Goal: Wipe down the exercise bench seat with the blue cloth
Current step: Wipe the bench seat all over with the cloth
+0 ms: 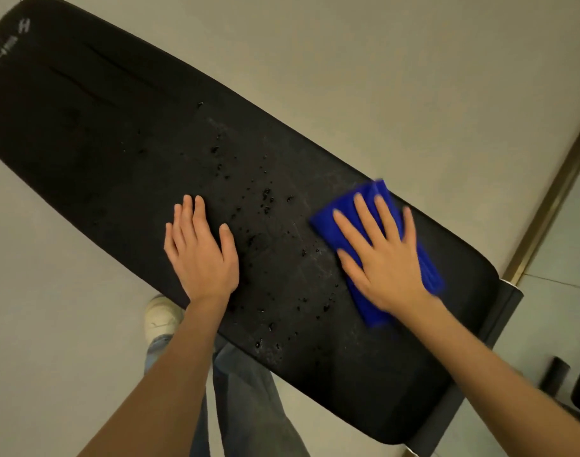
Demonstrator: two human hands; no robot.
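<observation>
- Two bare forearms enter from the bottom of the view; below them, a jeans leg point(249, 390) and a pale shoe point(161, 316) stand on the floor beside the near long edge of the bench
- Left hand point(201, 255): flat and wide, fingers spread, holding nothing; palm rests on the black bench seat point(94, 127) at its near long edge, apparently as a brace
- Right hand point(382, 258): flat and wide, fingers splayed, pressing the folded blue cloth point(427, 268) onto the seat near its far long edge, toward the right end
- Water droplets point(265, 196): scattered over the middle of the seat, between the two hands; none yet reached by the cloth
- Suggested technique: keep the palm flat on the cloth for even pressure, sweep across the full width from edge to edge in overlapping passes toward the wet middle, and lift the bracing hand clear as the cloth nears it
- Hard to make out: right hand and cloth are motion-blurred; lettering at the seat's far left end is cut off; the frame under the seat is hidden, and dark parts at the right end are unclear
</observation>
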